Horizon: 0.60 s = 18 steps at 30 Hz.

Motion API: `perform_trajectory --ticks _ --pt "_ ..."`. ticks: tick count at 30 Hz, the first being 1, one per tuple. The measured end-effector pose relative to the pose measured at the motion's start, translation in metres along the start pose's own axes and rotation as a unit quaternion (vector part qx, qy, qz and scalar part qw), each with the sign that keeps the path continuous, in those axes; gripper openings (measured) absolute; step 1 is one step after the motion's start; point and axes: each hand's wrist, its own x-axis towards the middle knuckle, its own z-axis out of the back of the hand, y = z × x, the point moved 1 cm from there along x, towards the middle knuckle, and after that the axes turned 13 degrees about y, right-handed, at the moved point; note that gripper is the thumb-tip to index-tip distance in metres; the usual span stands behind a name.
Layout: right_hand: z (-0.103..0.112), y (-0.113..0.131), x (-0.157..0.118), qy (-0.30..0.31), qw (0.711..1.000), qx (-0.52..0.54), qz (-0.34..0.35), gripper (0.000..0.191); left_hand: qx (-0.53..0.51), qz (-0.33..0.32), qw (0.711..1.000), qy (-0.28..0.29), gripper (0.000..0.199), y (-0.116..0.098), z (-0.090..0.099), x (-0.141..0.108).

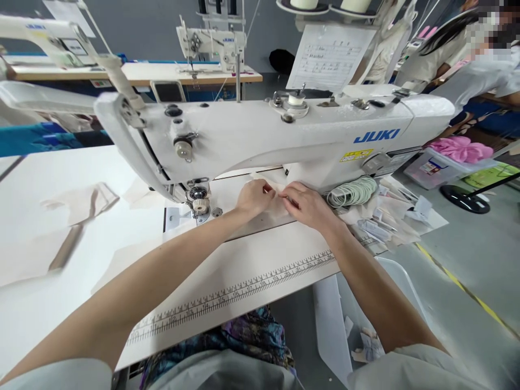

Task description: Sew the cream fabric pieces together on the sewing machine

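Under the arm of a white sewing machine (252, 130), both of my hands hold a small piece of pale beige fabric (276, 208). My left hand (257, 196) pinches it from the left, fingers bent. Close beside it, my right hand (304, 205) grips the same fabric between thumb and fingers. The cloth lies over the machine bed, to the right of the presser foot and needle area (200, 206). My fingers partly cover the fabric, so its shape is unclear.
Cut beige pieces (87, 203) lie on the white table at left. A coil of pale green cord (352, 192) and a heap of fabric pieces (390, 216) sit at right. Below stands a plastic bin (331, 325) with scraps. Another person (483, 76) works at upper right.
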Motion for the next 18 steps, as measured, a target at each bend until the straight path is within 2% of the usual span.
perform_trajectory --ticks 5,8,12,14,16,17,18 --pt "-0.001 -0.003 -0.001 -0.004 1.0 0.016 -0.008 0.023 -0.036 -0.02 0.998 -0.046 0.011 0.002 0.0 -0.01" --pt "-0.001 -0.003 0.0 -0.005 0.999 0.041 -0.018 0.021 -0.099 -0.02 0.994 -0.045 0.012 0.009 0.001 -0.034" --pt "0.007 0.004 -0.002 -0.02 0.994 0.1 -0.033 0.018 -0.193 0.001 0.981 -0.005 0.019 0.016 0.005 -0.077" --pt "0.012 0.018 -0.005 -0.013 0.989 0.142 -0.033 0.027 -0.224 0.005 0.975 0.005 0.023 0.017 0.01 -0.1" --pt "0.014 0.042 -0.009 0.03 0.98 0.198 -0.018 0.038 -0.257 0.002 0.966 0.006 0.029 0.017 0.017 -0.12" --pt "0.013 0.057 -0.011 0.063 0.97 0.234 -0.003 0.04 -0.277 -0.001 0.961 0.004 0.032 0.018 0.02 -0.13" --pt "0.011 0.074 -0.013 0.108 0.941 0.32 0.007 0.037 -0.296 -0.005 0.955 0.001 0.034 0.019 0.024 -0.14"
